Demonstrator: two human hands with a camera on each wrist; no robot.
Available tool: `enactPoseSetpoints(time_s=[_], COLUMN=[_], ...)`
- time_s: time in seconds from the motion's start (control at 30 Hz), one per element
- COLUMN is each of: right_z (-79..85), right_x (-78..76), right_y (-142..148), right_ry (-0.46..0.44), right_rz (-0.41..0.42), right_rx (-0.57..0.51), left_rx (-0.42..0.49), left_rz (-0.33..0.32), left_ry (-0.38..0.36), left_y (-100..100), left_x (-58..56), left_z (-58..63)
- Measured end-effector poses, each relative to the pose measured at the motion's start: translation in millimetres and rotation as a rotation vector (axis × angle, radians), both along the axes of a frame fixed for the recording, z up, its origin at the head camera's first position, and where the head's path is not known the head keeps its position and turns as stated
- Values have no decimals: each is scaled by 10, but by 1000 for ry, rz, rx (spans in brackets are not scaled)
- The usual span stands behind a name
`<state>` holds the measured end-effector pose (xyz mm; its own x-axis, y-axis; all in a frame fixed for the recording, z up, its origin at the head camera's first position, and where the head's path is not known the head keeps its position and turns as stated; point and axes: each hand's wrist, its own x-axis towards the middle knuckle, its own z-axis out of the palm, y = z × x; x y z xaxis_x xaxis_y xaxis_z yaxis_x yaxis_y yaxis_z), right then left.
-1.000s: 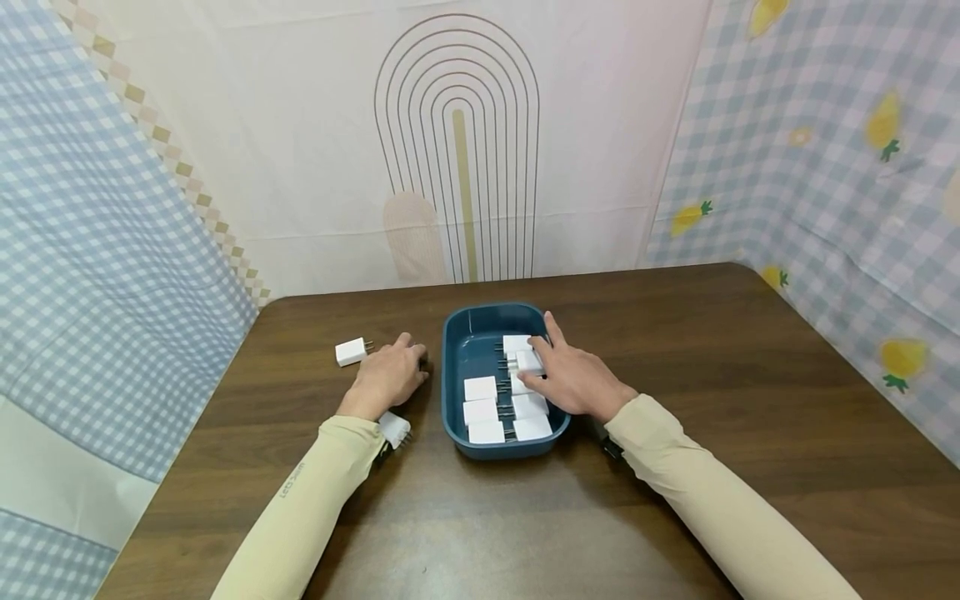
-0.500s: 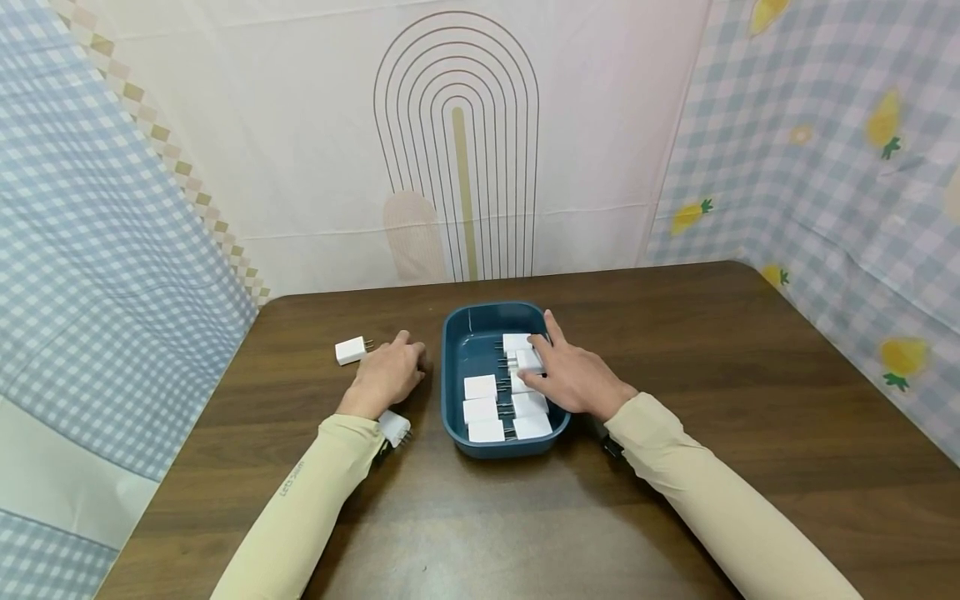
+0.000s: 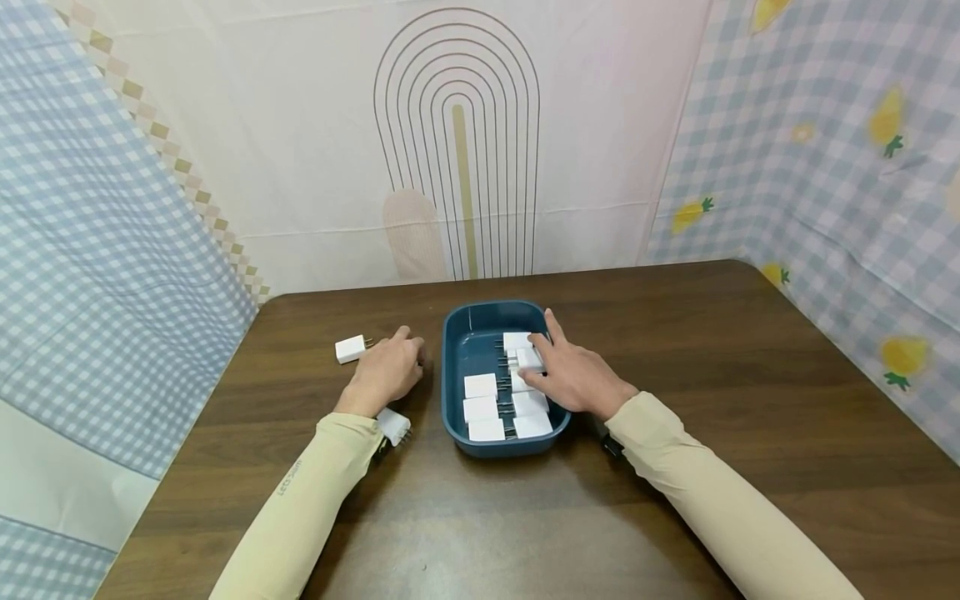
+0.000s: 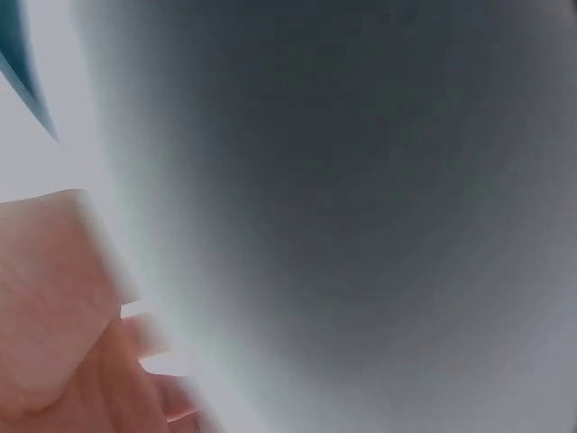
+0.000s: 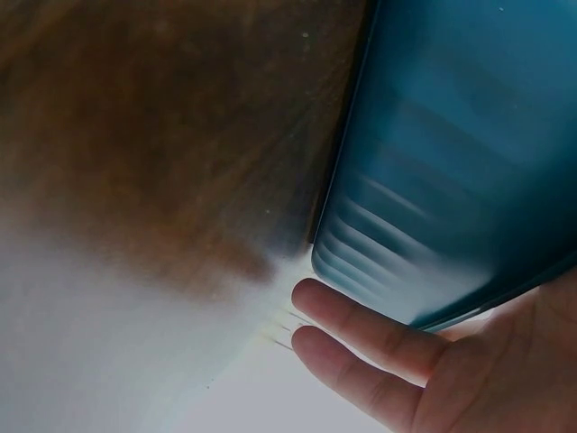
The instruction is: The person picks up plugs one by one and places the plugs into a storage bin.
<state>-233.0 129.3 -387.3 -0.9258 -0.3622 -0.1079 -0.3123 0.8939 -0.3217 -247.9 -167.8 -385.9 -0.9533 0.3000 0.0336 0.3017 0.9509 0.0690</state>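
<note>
My right hand (image 3: 573,375) reaches over the right rim of a blue plastic basin (image 3: 502,450) and pinches a white charger (image 3: 530,360) between thumb and index finger. In the right wrist view, two of its fingers (image 5: 370,329) extend beside the basin's outer wall (image 5: 433,180). White chargers with metal prongs, such as one near-left charger (image 3: 481,410), lie in two columns inside, prongs facing inward. My left hand (image 3: 386,371) rests left of the basin, fingers loosely bent. One charger (image 3: 350,349) lies beyond its knuckles, another (image 3: 393,425) by its wrist.
The basin stands on a dark brown wooden table (image 3: 712,400). Behind the table hangs a white cloth (image 3: 300,150), with a checked cloth (image 3: 810,167) at the right. A large blurred grey shape (image 4: 343,198) fills most of the left wrist view.
</note>
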Motion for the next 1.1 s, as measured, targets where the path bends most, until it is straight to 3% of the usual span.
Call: enactPoseSetpoints(time_s=[0.43,1.1], right_z=[3,-1], right_x=[-2,-3], right_y=[-9,-1], right_ry=[-4,-5], right_rz=[-1,3], right_rx=[-3,4], left_rx=[-11,76], left_rz=[-12,-50], left_ry=[80,217], left_y=[34,63], left_x=[-16,28], left_z=[14,132])
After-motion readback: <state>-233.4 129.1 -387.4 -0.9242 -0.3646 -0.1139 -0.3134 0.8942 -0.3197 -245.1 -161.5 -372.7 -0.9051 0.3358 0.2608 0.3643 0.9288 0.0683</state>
